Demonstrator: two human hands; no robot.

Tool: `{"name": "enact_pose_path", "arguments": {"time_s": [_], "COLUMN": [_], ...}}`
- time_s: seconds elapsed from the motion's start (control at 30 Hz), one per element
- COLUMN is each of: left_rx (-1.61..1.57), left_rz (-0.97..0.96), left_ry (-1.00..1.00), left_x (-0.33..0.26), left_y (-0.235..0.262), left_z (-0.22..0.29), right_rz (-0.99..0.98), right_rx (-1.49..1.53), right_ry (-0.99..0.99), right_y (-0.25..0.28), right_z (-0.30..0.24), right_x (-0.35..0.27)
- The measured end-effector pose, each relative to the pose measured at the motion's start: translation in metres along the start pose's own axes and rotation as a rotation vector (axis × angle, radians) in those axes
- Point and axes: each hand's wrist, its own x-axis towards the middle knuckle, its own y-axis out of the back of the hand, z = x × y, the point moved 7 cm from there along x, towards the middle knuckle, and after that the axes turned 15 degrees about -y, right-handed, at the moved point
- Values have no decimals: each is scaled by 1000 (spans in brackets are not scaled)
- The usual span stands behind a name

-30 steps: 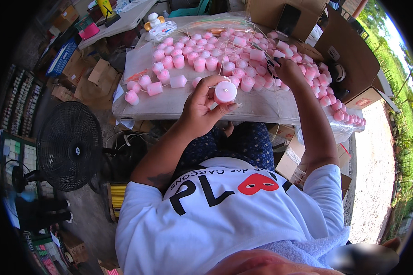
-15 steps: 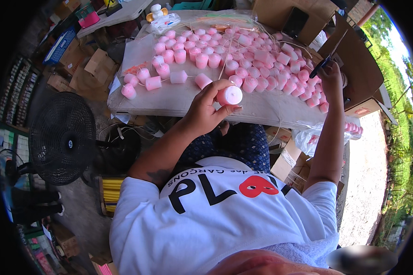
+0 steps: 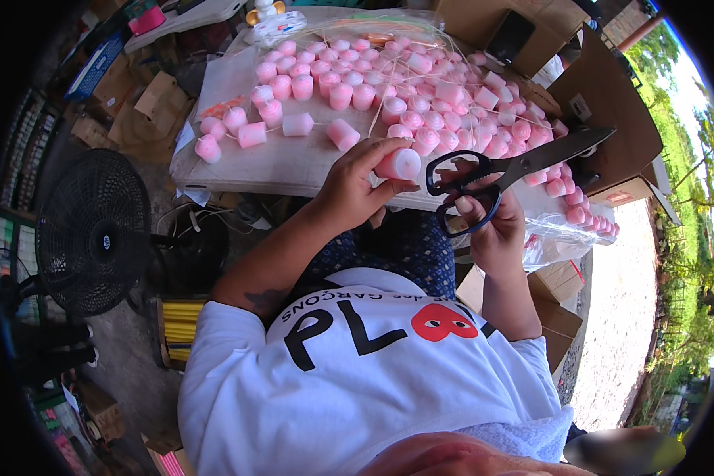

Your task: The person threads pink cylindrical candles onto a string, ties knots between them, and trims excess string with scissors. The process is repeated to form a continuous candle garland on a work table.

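Observation:
My left hand (image 3: 347,187) grips a short pink-and-white candle (image 3: 403,164) between thumb and fingers, its flat pale end turned up toward me. Just to its right, my right hand (image 3: 497,236) is closed around the dark handles of a large pair of scissors (image 3: 533,162). The blades point to the far right, away from the candle. Beyond both hands, many similar pink candles (image 3: 341,97) crowd the table, some upright and some on their sides. Thin pale wick strands (image 3: 466,131) run across and between them.
The pale table (image 3: 238,170) carries a plastic-wrapped white packet (image 3: 276,28) at its far left. An open cardboard box (image 3: 607,99) stands at the right. On the floor to my left is a black fan (image 3: 95,230), near cartons and yellow sticks (image 3: 182,329).
My right hand has come in from the far right with the scissors, and now holds them beside the candle. My left hand keeps its grip on the candle. The whole view has shifted slightly.

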Motion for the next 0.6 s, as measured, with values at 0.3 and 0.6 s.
{"name": "enact_pose_path", "arguments": {"time_s": [0.3, 0.6], "left_rx": [48, 50], "left_rz": [9, -18], "left_ry": [-32, 35], "left_x": [0, -10], "left_y": [8, 6], "left_z": [7, -6], "right_rz": [-41, 62], "right_rx": [-295, -96], "right_ry": [102, 258], "right_y": [-21, -27], "right_z": [4, -27], "right_x": [-4, 0]}}
